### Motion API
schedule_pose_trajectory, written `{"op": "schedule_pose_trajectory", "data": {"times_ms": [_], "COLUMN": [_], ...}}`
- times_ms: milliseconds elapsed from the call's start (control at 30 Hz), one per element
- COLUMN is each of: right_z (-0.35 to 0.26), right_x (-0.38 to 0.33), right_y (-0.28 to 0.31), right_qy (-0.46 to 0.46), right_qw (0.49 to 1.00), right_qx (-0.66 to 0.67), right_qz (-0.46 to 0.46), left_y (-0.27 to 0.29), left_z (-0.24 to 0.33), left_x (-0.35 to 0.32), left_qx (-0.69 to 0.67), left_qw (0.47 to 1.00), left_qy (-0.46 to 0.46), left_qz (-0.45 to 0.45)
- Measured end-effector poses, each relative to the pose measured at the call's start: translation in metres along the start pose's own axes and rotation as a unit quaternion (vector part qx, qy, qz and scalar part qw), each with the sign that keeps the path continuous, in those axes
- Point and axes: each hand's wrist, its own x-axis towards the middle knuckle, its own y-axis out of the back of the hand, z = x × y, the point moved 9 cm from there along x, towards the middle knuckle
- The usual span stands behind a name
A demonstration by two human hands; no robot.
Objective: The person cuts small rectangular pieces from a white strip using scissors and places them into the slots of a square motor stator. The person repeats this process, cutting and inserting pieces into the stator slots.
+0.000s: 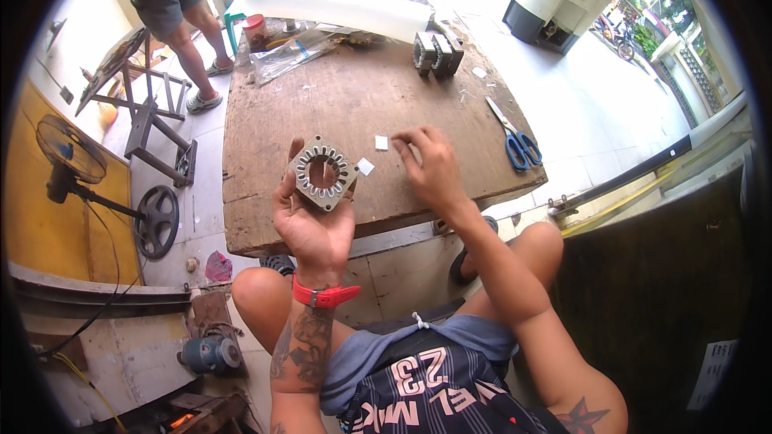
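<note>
My left hand [310, 221] holds up a square metal motor stator core [323, 173] with a slotted round hole, above the near edge of a worn wooden table [354, 96]. A small white paper slip [365, 166] lies just right of the core. My right hand [430, 165] rests on the table, its fingertips pinched at another white paper slip [381, 142]. A red band [322, 296] is on my left wrist.
Blue-handled scissors [513, 138] lie at the table's right side. More stator cores [437, 54] stand at the far end beside a long white roll [338, 8] and a plastic bag [289, 55]. Another person [173, 8] stands far left. A floor fan [76, 157] stands left.
</note>
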Motion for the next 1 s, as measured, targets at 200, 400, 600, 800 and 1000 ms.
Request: {"op": "schedule_pose_trajectory", "data": {"times_ms": [200,400,600,800,1000], "right_z": [0.032,0.032,0.027,-0.047,-0.084], "right_x": [0.015,0.014,0.02,0.002,-0.011], "right_y": [-0.027,-0.031,-0.028,0.005,0.019], "right_qy": [-0.017,-0.012,-0.069,0.091,0.198], "right_qw": [0.995,0.999,0.99,0.976,0.977], "right_qx": [-0.082,-0.018,0.112,0.197,0.075], "right_qz": [-0.059,-0.038,-0.041,0.002,0.037], "left_y": [-0.01,-0.014,-0.019,-0.021,-0.025], "left_z": [-0.003,-0.008,-0.007,0.0,0.002], "left_x": [-0.001,-0.002,-0.002,-0.004,-0.008], "left_qx": [-0.007,-0.013,0.002,0.04,0.062], "left_qw": [0.998,0.997,0.997,0.996,0.992], "left_qy": [0.042,0.05,0.027,-0.028,-0.049], "left_qz": [-0.036,-0.052,-0.073,-0.079,-0.096]}}
